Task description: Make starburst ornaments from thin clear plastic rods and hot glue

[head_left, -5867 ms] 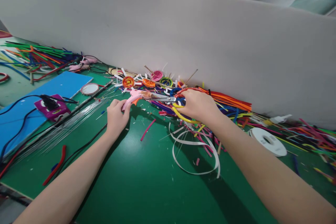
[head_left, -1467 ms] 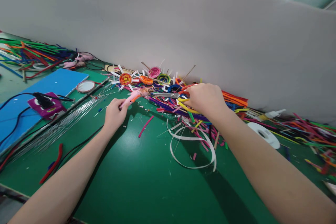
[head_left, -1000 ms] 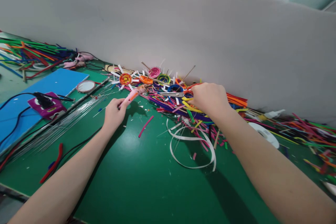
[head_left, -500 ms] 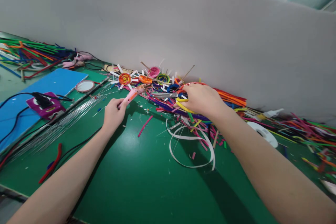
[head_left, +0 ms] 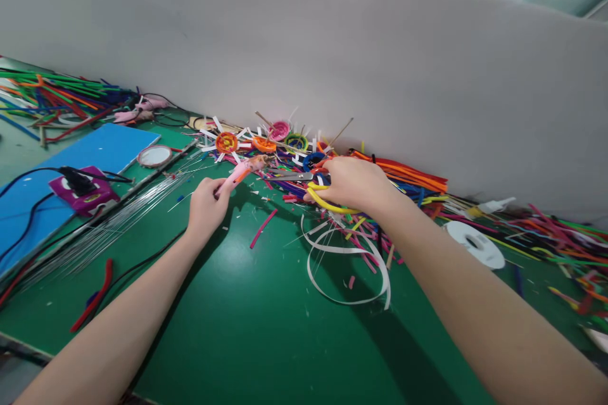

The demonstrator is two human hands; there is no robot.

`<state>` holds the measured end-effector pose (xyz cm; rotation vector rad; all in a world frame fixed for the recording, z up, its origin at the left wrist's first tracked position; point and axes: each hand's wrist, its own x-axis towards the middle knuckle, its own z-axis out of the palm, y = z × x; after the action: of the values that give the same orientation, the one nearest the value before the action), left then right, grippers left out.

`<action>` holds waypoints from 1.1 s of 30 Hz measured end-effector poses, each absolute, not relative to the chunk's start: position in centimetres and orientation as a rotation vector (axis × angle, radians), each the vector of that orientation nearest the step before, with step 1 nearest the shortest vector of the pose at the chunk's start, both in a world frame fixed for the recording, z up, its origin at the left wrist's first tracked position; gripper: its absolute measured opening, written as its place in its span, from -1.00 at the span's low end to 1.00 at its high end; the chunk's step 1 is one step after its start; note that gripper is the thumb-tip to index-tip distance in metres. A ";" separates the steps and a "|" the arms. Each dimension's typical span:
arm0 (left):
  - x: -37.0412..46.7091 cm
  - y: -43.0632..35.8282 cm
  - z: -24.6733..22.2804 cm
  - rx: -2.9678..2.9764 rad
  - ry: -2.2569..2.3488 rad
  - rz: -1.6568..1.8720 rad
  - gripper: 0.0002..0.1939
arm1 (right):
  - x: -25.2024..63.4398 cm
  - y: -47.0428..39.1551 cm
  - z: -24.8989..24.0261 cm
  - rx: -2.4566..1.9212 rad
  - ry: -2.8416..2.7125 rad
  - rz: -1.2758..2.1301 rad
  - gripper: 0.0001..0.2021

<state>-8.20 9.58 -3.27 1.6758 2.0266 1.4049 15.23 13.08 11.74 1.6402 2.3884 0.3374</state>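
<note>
Scissors [head_left: 302, 176] in gripping right hand [head_left: 357, 185], nearer than before to glue gun [head_left: 243, 169] in clasping left hand [head_left: 206, 205]

Left hand [head_left: 208, 205]: bare, small and slender, with a slim thumb [head_left: 223, 200]
Left forearm [head_left: 128, 304]: bare, thin, smooth in outline, narrowing evenly toward the person's wrist
Right hand [head_left: 358, 182]: bare, the back of it broad and gently rounded, the knuckles only softly marked
Right forearm [head_left: 451, 272]: bare, slim near the hand, thickening steadily toward the elbow end
Wrists [head_left: 193, 234]: bare, narrow, running smoothly into the hands
Fingernails: too small to make out
</note>
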 end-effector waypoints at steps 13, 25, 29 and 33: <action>-7.9 9.3 -2.9 1.740 2.011 1.385 -0.67 | 14.7 13.2 11.4 1.674 2.386 0.399 -0.57; -8.0 9.4 -2.9 1.706 2.037 1.386 -0.71 | 14.9 13.5 11.4 1.697 2.357 0.428 -0.46; -8.0 9.4 -2.9 1.702 2.033 1.389 -0.70 | 14.9 13.4 11.4 1.690 2.351 0.431 -0.51; -8.0 9.4 -2.9 1.703 2.032 1.384 -0.70 | 14.9 13.4 11.4 1.685 2.348 0.432 -0.56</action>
<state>-8.03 9.39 -2.85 1.7034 2.0322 1.3839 14.92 13.39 11.43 1.6854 2.3479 0.4317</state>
